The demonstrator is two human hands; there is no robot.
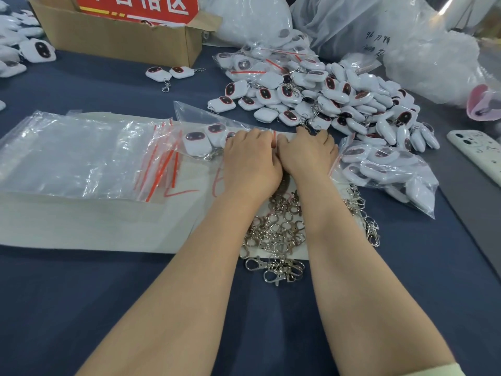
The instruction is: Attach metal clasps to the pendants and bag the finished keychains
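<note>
Both hands knuckles-up, thumbs touching, at mid tabletop (81, 308). Left hand (250, 158) and right hand (306, 156) each with fingers curled down over the red-lined mouth of a clear zip bag (195, 118), gripping it; fingertips hidden under the knuckles. Inside that bag, left of the left hand: white keychains (202, 138) with dark oval faces, a bit of chain at the lower edge.

Between and under the forearms: loose heap of metal clasps (273, 229), partly on a white sheet (95, 226), some spilling onto the blue cloth.

Left on the sheet: stack of empty zip bags (81, 156), red strips fanned at its right end.

Behind the hands, to the right: large pile of pendants (339, 104), several with clasps on. Just right of the right hand: filled bag (387, 169).

Far left rear: cardboard box (122, 36) with red sign (135, 6); two keychains near it (170, 73). Right edge: phone (477, 156) in a white case.
</note>
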